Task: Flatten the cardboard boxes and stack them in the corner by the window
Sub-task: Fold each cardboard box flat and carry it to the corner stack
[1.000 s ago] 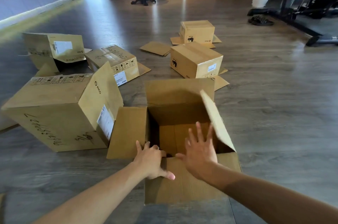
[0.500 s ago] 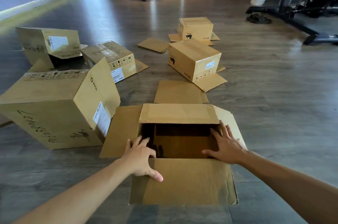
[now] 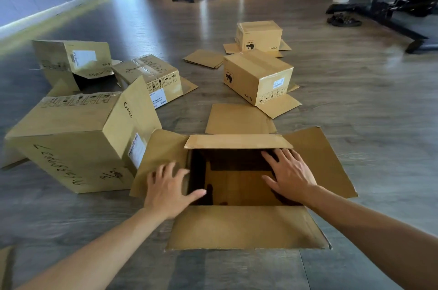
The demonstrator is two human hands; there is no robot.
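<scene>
Head view is showing me pressing my flat left hand (image 3: pixel 169 189) and right hand (image 3: pixel 290 174), fingers straight and gripping nothing, at the mouth of the open box (image 3: pixel 239 227) sitting on the floor (image 3: pixel 355 90), brown flaps splaying outward, opening facing up, long axis running left-right.

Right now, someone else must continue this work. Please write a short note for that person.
Left hand: open, on the left flap of the open box.
Right hand: open, at its right inner edge.
Four flaps are spread out; the box still stands.
Five other boxes, like the big tilted one, are not flat.
Done: nothing stacked in view.
Left: flatten all, stack by the window.
</scene>
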